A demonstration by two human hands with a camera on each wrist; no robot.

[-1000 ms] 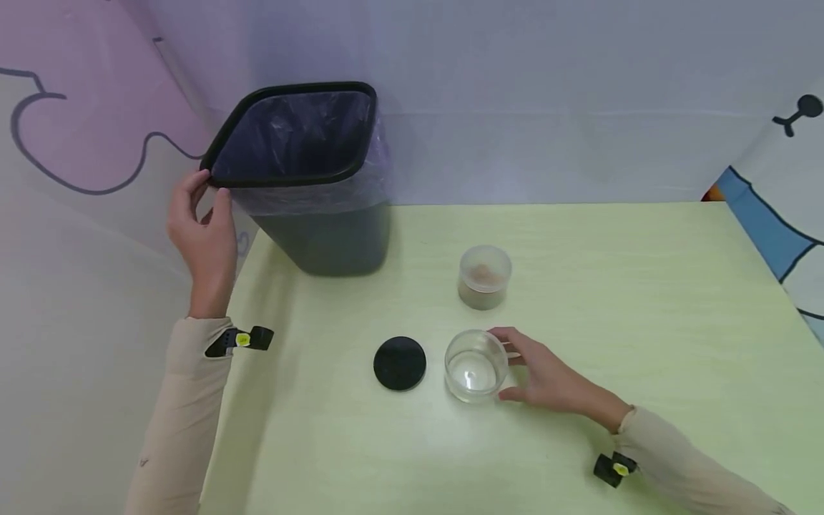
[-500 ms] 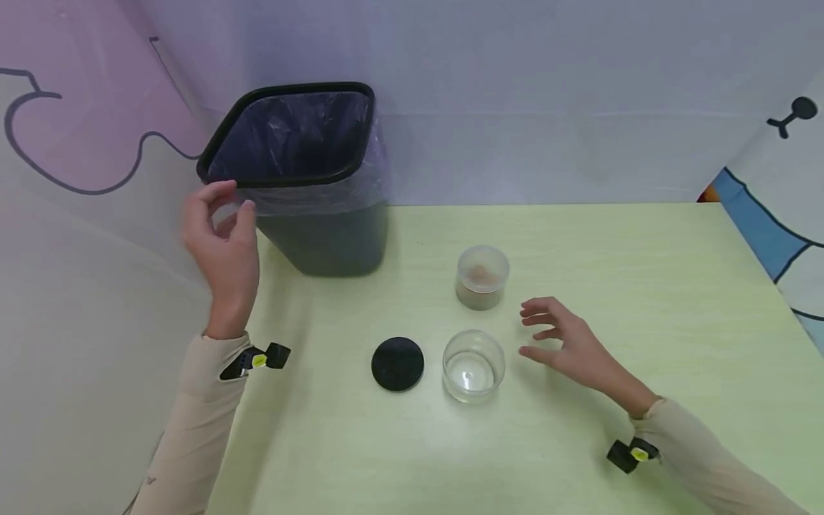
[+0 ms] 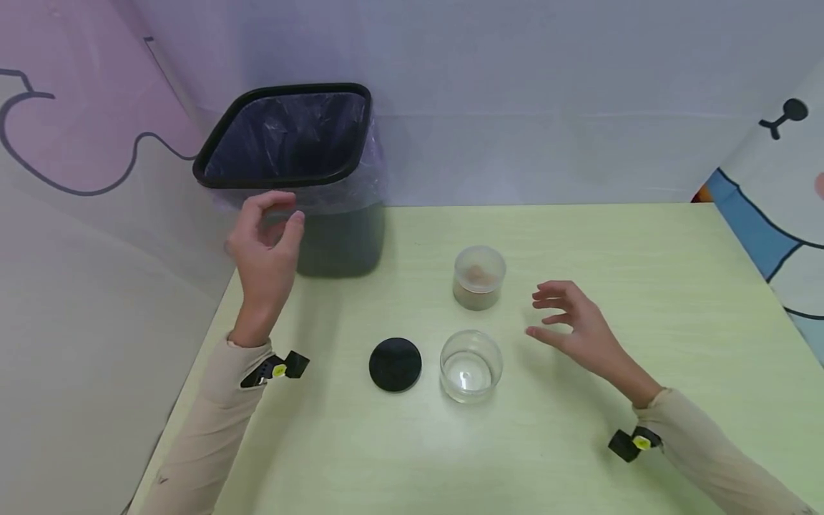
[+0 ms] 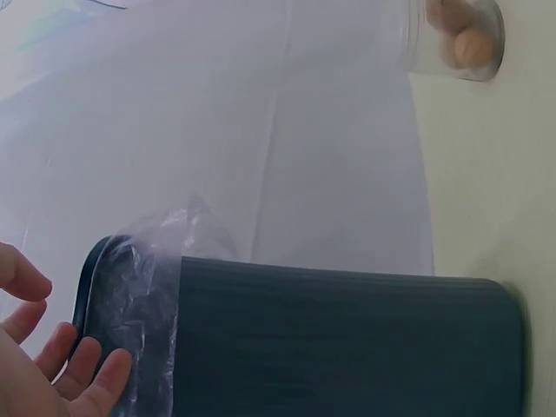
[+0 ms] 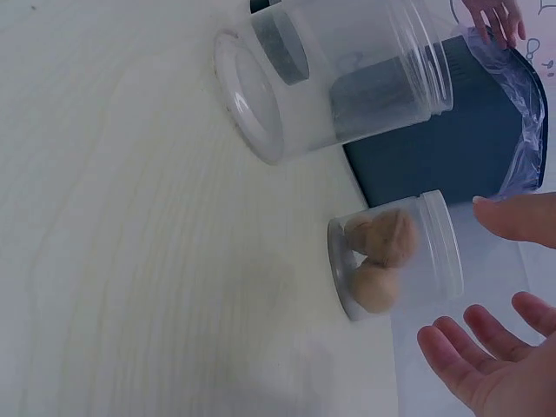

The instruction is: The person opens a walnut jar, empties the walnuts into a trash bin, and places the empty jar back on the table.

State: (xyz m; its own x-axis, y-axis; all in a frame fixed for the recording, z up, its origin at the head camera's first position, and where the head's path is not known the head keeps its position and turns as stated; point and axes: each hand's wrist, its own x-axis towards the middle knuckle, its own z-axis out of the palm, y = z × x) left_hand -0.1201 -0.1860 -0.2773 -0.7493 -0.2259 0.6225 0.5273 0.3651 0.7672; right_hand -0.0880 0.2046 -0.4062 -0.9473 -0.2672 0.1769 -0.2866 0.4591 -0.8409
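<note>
Clear jar (image 3: 471, 383), no longer touched; both hands (image 3: 262, 250) (image 3: 579, 329) (fingers loosely curved) released, left shifted rightward in front of bin (image 3: 344, 243)

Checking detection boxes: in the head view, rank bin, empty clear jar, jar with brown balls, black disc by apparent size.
1. Bin, by far
2. Empty clear jar
Unranked below: jar with brown balls and black disc; similar width, jar farther back.
</note>
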